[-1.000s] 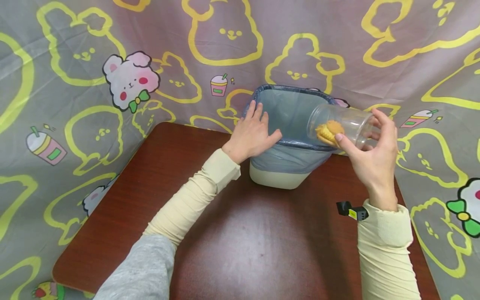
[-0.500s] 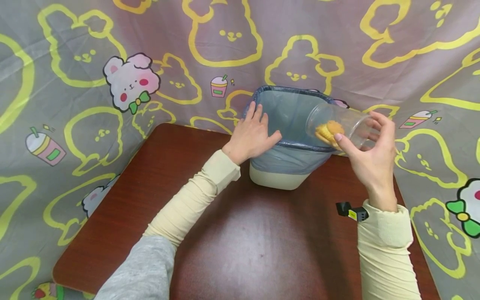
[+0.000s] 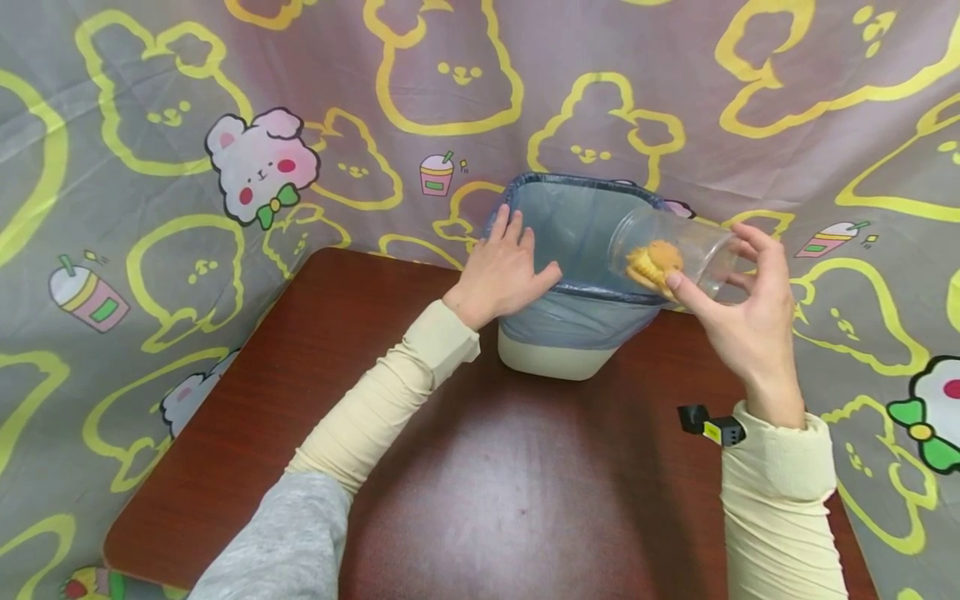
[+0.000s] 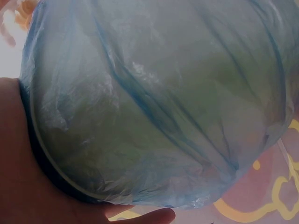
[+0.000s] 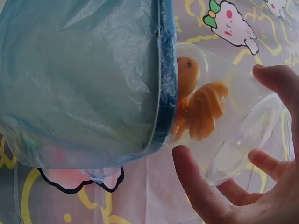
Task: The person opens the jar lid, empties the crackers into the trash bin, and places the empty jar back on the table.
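- At the far edge of the brown table [image 3: 450, 467], a small bin [image 3: 558, 354] lined with a blue plastic bag [image 3: 577, 225] stands against the cartoon-print backdrop [image 3: 300, 100].
- The left hand [image 3: 504, 268] rests flat on the bin's near-left rim, fingers straight, steadying it.
- The right hand [image 3: 750, 312] grips a clear plastic cup [image 3: 675, 250] between thumb and curled fingers, tipped on its side with its mouth over the bin's right rim.
- Orange cracker pieces [image 5: 201, 109] sit crowded at the cup's mouth, right at the bag's edge.
- Judging by this, the tipping is well under way, but the pieces are not yet out; emptying the cup is what remains.
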Available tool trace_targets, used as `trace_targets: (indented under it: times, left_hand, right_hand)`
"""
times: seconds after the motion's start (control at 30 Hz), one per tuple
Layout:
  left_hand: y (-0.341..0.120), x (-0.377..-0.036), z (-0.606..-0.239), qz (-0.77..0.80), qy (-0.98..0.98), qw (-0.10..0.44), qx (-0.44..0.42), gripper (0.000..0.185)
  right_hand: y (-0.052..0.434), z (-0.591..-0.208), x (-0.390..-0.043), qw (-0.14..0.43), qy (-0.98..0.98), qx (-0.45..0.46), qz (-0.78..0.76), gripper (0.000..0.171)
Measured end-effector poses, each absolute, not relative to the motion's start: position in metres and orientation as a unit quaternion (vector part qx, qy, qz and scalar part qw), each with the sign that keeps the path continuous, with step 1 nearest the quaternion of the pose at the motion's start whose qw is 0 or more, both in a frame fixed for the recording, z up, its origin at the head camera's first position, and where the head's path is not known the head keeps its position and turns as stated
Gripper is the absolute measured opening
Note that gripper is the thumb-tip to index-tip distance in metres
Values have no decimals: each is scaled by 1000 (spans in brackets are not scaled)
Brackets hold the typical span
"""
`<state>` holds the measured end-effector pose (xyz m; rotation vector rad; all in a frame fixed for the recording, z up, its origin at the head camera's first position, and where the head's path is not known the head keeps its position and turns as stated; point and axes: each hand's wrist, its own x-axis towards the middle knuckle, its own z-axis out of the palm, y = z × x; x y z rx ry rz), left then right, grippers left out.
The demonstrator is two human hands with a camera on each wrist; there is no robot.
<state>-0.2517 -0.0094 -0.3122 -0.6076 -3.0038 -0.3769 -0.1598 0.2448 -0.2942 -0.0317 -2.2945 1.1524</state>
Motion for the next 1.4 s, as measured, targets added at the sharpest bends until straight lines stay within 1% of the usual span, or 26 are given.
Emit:
trace_targets:
  times: [0.2, 0.37, 0.7, 1.4]
  left_hand:
    - [-9, -254, -314, -122, -973, 29, -194, 76]
    - [-9, -254, -314, -121, -973, 31, -193, 76]
    - [-9, -254, -314, -124, -972, 27, -196, 76]
    - [-10, -256, -314, -118, -972, 39, -200, 76]
  right_hand:
    - [243, -296, -159, 293, -853, 14, 432, 82]
    - [242, -299, -159, 310, -848, 56, 425, 88]
    - [244, -302, -164, 348, -845, 126, 387, 87]
    - [244, -301, -163, 347, -854, 134, 364, 87]
